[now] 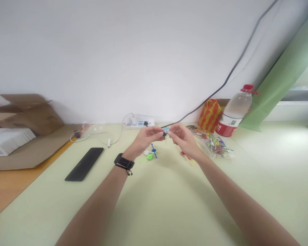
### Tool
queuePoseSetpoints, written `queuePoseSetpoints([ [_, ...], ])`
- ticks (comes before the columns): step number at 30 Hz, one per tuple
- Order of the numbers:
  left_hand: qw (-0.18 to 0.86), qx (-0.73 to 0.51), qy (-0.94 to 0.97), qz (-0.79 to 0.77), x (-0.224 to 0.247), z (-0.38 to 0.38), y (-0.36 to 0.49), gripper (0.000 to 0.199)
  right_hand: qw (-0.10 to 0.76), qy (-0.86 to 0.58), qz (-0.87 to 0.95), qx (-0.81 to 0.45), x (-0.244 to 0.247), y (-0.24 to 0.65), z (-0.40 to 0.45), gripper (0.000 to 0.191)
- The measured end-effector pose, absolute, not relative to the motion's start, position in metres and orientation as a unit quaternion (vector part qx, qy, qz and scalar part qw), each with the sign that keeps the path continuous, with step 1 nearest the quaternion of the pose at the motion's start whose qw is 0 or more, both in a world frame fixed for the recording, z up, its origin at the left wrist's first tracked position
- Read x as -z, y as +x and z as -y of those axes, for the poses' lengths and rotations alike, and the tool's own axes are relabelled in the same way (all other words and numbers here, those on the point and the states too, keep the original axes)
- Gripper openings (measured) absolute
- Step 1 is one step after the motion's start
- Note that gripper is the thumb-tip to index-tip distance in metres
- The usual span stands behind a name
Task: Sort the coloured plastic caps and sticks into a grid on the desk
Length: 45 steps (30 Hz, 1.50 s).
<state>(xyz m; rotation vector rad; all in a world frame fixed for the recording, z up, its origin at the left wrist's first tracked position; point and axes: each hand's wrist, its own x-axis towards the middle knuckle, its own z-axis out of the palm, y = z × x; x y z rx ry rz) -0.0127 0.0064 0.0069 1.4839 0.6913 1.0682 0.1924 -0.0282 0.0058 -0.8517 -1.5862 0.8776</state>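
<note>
Above the table, my left hand (pixel 149 137) and my right hand (pixel 183 138) meet with fingertips pinched on a small light-blue and black plastic piece (pixel 166 130). Its exact kind is too small to make out. Below my left hand lie a blue plastic piece (pixel 154 150) with pointed arms and a bright green piece (pixel 150 156), with a white one beside them. Under my right hand a red piece (pixel 183 153) and some yellow bits show in part. A clear bag of colourful plastic pieces (pixel 217 145) rests to the right.
A black flat slab (pixel 84 164) lies at left, near a white cable (pixel 109 142). A power strip (pixel 140 123) sits against the wall. At right stand a large bottle (pixel 233 112) and a striped bag (pixel 209 115). An open cardboard box (pixel 33 112) occupies the far left.
</note>
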Motion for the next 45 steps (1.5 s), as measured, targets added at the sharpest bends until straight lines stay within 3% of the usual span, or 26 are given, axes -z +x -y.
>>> queuePoseSetpoints([
  [14,0.559,-0.449,0.638,-0.283,-0.01,-0.004,-0.011,0.035,0.521,-0.354,0.696,-0.346,-0.002,0.193,0.026,0.032],
  [24,0.572,-0.427,0.604,-0.354,-0.012,-0.005,-0.014,0.033,0.522,-0.363,0.734,-0.236,-0.007,0.195,0.035,0.062],
  [26,0.574,-0.423,0.603,-0.357,-0.013,-0.005,-0.014,0.034,0.52,-0.363,0.739,-0.228,-0.004,0.195,0.035,0.053],
  [28,0.575,-0.425,0.6,-0.359,-0.013,-0.004,-0.014,0.035,0.507,-0.372,0.745,-0.221,-0.001,0.197,0.033,0.027],
  [29,0.575,-0.426,0.599,-0.359,-0.014,-0.004,-0.015,0.035,0.498,-0.383,0.746,-0.222,0.001,0.198,0.031,0.027],
  [31,0.573,-0.43,0.598,-0.36,-0.014,-0.005,-0.015,0.036,0.488,-0.407,0.735,-0.237,0.004,0.201,0.028,0.054],
  [33,0.573,-0.431,0.597,-0.359,-0.014,-0.005,-0.015,0.036,0.492,-0.414,0.72,-0.263,0.003,0.202,0.026,0.062],
  [39,0.573,-0.425,0.605,-0.352,-0.014,-0.004,-0.015,0.036,0.525,-0.375,0.697,-0.315,-0.002,0.199,0.026,0.035],
  [45,0.579,-0.406,0.622,-0.337,-0.014,-0.001,-0.014,0.039,0.52,-0.353,0.708,-0.323,-0.001,0.197,0.025,0.028],
])
